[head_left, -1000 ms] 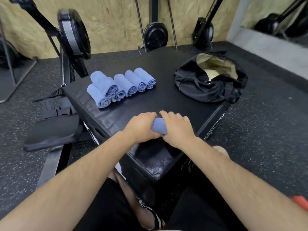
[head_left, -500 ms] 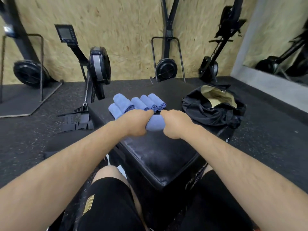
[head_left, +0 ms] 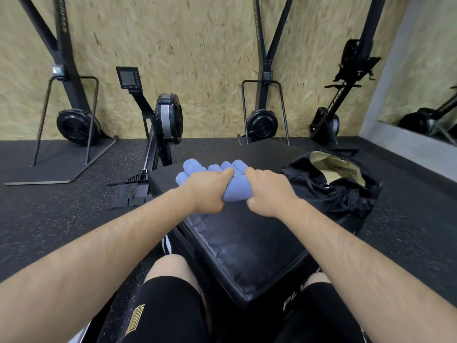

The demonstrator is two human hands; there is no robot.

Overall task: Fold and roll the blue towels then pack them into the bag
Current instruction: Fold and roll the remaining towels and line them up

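box: black padded plyo box [head_left: 247, 243]
rower: rowing machine [head_left: 163, 120], left of box
wall: OSB panel [head_left: 197, 45]
mirror: far right [head_left: 425, 70]

I see a black padded desk [head_left: 247, 238]; rolled blue towels [head_left: 191, 167] and an open black bag [head_left: 333, 191] lie on it, apart.

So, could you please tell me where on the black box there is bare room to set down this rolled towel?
The box top is bare from both hands back to its near edge. The far left holds the rolled towels; the bag fills the right corner.
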